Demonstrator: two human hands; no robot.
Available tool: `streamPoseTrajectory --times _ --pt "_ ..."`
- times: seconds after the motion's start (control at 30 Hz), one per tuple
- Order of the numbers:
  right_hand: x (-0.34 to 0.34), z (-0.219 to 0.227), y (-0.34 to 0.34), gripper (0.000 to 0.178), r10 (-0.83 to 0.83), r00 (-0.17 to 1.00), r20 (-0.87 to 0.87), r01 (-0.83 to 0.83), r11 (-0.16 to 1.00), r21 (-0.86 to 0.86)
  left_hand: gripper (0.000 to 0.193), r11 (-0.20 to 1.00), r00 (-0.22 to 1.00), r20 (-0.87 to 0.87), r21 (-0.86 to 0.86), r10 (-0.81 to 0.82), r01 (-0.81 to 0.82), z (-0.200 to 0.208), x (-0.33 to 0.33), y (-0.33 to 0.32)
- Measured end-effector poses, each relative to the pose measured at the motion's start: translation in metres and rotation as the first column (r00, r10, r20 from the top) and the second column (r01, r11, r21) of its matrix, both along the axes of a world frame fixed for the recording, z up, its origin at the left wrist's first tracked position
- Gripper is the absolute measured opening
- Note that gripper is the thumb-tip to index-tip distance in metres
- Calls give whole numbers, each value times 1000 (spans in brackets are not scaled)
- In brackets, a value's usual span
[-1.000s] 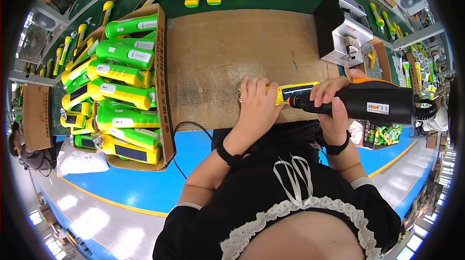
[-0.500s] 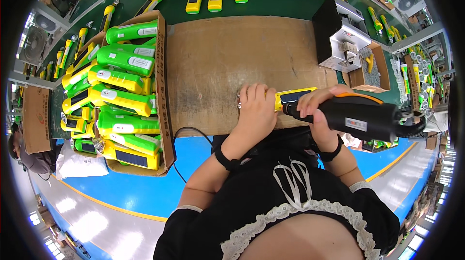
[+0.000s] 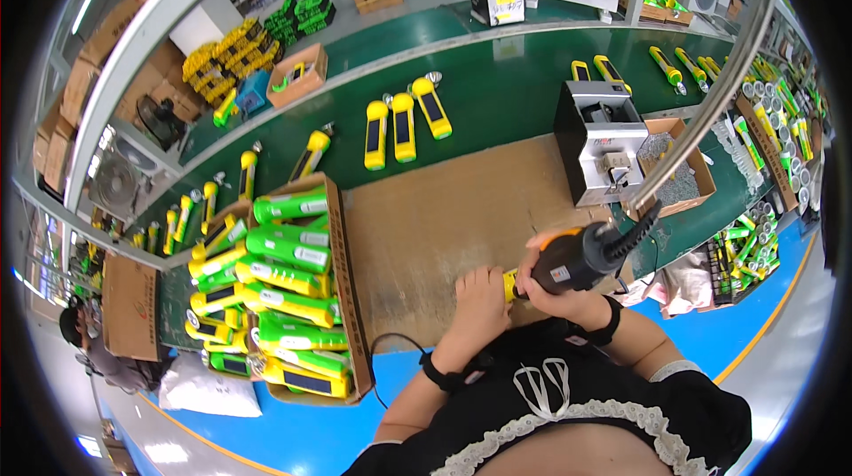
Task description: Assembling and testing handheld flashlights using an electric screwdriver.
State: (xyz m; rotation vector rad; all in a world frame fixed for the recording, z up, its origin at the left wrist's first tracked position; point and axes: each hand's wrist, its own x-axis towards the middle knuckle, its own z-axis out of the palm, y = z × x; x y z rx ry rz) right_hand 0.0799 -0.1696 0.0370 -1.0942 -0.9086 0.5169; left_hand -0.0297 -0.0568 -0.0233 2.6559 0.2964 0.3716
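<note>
My left hand [image 3: 482,306] is closed on a yellow flashlight [image 3: 510,286] near the front edge of a cardboard sheet [image 3: 435,219]. Only a short part of the flashlight shows between my hands. In my right hand [image 3: 552,297] is a black electric screwdriver [image 3: 577,260] with an orange strip and a coiled cable. Its front end meets the flashlight beside my left fingers; the tip itself is hidden.
On the left, a carton [image 3: 353,307] is heaped with green and yellow flashlights. A black and silver machine [image 3: 603,148] stands at the right, beside a box of small grey parts [image 3: 682,185]. Several flashlights [image 3: 404,127] lie along the green bench [image 3: 497,103]. A metal post [image 3: 701,121] slants across the right.
The view has tipped upward and shows more of the far bench. The screwdriver has turned, its rear end now pointing up and right. My left hand still holds the flashlight.
</note>
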Motion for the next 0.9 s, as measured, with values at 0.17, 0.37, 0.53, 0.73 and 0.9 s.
streamPoseTrajectory --times 0.17,0.37,0.53,0.73,0.9 --pt "24 24 -65 47 -46 982 183 15 986 164 50 985 968 -190 85 163 -149 12 10 0" --pt "53 44 -90 54 -227 970 -90 242 938 247 51 953 968 -7 182 250 -244 -3 152 53" --pt "63 27 -81 56 -484 871 83 470 871 146 55 892 894 246 165 375 -420 -1 298 116" --pt "76 0 -111 56 -582 807 96 566 810 151 77 548 516 -196 410 834 -730 -5 267 202" --pt "95 -10 -116 55 -639 756 140 624 769 142 63 583 552 -193 337 811 -739 -8 212 248"
